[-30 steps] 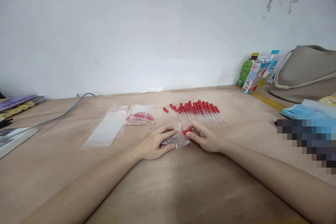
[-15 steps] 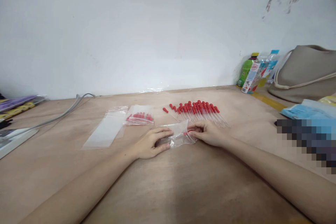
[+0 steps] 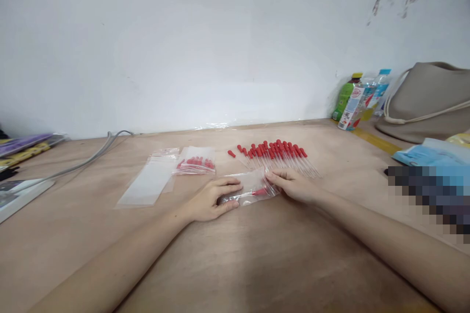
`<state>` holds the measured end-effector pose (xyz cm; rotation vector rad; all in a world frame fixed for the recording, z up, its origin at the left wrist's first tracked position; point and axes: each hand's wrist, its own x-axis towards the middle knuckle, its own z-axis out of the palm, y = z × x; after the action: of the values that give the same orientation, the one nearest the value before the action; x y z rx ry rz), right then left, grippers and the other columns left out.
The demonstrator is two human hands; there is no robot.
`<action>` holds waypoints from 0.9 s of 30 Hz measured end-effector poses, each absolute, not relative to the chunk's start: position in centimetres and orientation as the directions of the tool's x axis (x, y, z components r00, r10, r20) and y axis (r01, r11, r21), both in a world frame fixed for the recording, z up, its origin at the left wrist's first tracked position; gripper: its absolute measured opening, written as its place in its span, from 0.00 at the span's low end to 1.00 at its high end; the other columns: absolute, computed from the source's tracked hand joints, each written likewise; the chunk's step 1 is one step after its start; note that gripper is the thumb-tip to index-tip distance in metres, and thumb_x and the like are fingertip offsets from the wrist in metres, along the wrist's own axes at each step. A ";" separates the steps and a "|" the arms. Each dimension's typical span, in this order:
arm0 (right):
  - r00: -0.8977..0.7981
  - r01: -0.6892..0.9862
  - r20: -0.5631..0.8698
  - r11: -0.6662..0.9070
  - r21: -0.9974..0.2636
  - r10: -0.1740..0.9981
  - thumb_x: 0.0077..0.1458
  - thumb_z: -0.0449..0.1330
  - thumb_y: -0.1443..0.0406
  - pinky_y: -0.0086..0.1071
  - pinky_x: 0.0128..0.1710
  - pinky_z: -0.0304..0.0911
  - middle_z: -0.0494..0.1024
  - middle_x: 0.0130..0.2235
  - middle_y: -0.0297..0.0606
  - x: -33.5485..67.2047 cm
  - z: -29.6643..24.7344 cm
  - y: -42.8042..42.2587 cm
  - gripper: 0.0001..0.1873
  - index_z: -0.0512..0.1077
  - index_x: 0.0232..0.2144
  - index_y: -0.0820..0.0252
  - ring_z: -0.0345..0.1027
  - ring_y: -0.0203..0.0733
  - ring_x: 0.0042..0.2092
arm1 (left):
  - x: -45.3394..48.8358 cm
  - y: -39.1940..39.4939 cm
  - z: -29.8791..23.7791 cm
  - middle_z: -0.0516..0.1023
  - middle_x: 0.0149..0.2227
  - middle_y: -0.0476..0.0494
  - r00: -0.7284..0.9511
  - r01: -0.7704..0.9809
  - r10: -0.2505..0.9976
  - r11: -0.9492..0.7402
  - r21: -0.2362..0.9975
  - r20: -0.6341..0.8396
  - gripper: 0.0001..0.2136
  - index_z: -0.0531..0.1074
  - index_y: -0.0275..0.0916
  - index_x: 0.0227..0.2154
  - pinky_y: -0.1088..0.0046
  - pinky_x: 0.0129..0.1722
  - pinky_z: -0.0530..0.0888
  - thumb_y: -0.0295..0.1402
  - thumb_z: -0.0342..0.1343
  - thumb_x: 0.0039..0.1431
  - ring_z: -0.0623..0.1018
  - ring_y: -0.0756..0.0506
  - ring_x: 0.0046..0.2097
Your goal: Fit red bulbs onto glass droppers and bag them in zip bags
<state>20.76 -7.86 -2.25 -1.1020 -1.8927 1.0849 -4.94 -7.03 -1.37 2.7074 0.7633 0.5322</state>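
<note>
A clear zip-lock bag (image 3: pixel 247 185) lies flat on the table between my hands. Inside it is a glass dropper pipette (image 3: pixel 260 191), its red rubber bulb near the bag's mouth. My left hand (image 3: pixel 213 199) rests over the closed end, fingers stretched out and thumb apart, pressing on the plastic. At the mouth end, my right hand (image 3: pixel 292 185) pinches the edge between thumb and fingers. Just behind it spreads a pile of red-bulbed dropper pipettes (image 3: pixel 277 151). Left of the pile, bagged droppers (image 3: pixel 197 162) are stacked beside flat, unfilled zip-lock bags (image 3: pixel 145 181).
A grey cable (image 3: pixel 88 159) runs across the table's left side, near a white-edged flat item (image 3: pixel 27 195) and purple and yellow packs (image 3: pixel 29 149). Drink bottles (image 3: pixel 352 102), a grey drawstring bag (image 3: pixel 426 100) and a blue packet (image 3: pixel 426 156) stand or lie at right.
The dropper's bulb has gone fully into the bag. My right hand has released it and moved slightly right to the bag's mouth edge. My left hand has stayed put.
</note>
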 end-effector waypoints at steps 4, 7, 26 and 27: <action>-0.220 0.320 0.034 0.105 -0.942 0.975 0.45 0.60 0.57 0.25 0.22 0.52 0.69 0.21 0.30 19.7 -2.4 -8.4 0.13 0.63 0.27 0.60 0.60 0.32 0.22 | -4.9 -7.1 -1.3 0.64 0.55 0.41 0.790 0.453 0.554 -0.816 0.358 0.262 0.20 0.62 0.41 0.53 0.63 0.55 0.62 0.38 0.50 0.58 0.64 0.43 0.56; -0.048 0.393 -0.025 -0.004 -0.919 0.999 0.42 0.61 0.63 0.25 0.22 0.53 0.69 0.20 0.29 19.4 -2.6 -8.6 0.17 0.61 0.35 0.61 0.61 0.33 0.22 | -5.0 -6.9 -1.5 0.64 0.55 0.41 0.788 0.454 0.557 -0.813 0.365 0.261 0.21 0.62 0.42 0.53 0.62 0.55 0.62 0.38 0.50 0.57 0.64 0.43 0.56; 0.149 0.934 0.156 -0.087 -0.348 0.977 0.45 0.57 0.58 0.31 0.32 0.60 0.76 0.36 0.44 18.1 1.5 -0.1 0.14 0.74 0.32 0.60 0.69 0.45 0.39 | -5.0 -6.8 -1.4 0.65 0.54 0.40 0.805 0.405 0.526 -0.825 0.393 0.274 0.20 0.64 0.41 0.52 0.62 0.54 0.64 0.38 0.52 0.56 0.66 0.42 0.54; 0.165 0.931 0.133 -0.110 -0.349 0.977 0.43 0.58 0.58 0.32 0.33 0.61 0.76 0.36 0.45 17.7 1.5 0.3 0.15 0.74 0.33 0.61 0.69 0.47 0.39 | -5.1 -6.8 -1.4 0.65 0.53 0.40 0.804 0.404 0.526 -0.825 0.396 0.276 0.20 0.64 0.41 0.52 0.62 0.53 0.64 0.38 0.52 0.56 0.66 0.42 0.54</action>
<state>17.74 0.28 1.54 -2.0984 -1.8175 0.1845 -5.06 -6.79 -1.36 2.6730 0.7089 0.5428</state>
